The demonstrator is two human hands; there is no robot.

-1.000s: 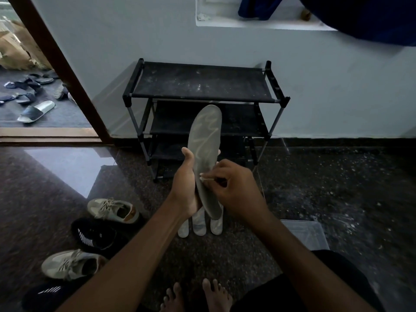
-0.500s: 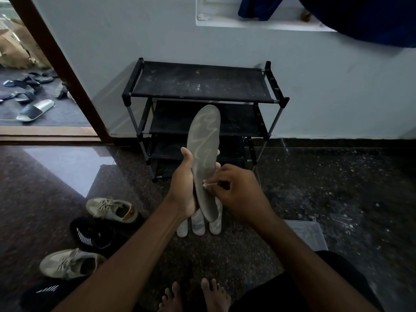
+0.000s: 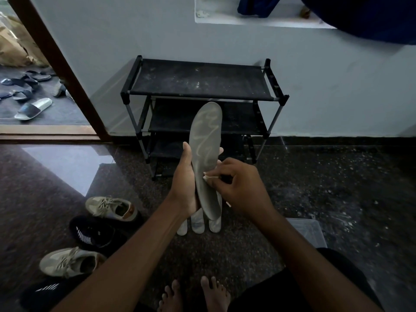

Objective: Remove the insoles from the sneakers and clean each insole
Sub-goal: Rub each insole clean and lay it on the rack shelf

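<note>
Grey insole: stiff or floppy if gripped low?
Probably semi-stiff: the insole stands upright above the left hand gripping its lower half, no droop. Likely light: one hand holds it. Thin, so may flex under the swab in the right hand.

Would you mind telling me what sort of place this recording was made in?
Probably a home entryway: a black shoe rack against the wall, sneakers on the floor, slippers outside the doorway.

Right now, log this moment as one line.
step: cleaning | left hand: holds grey insole upright | right hand: pinches white-tipped stick against it | floor: three insoles
</note>
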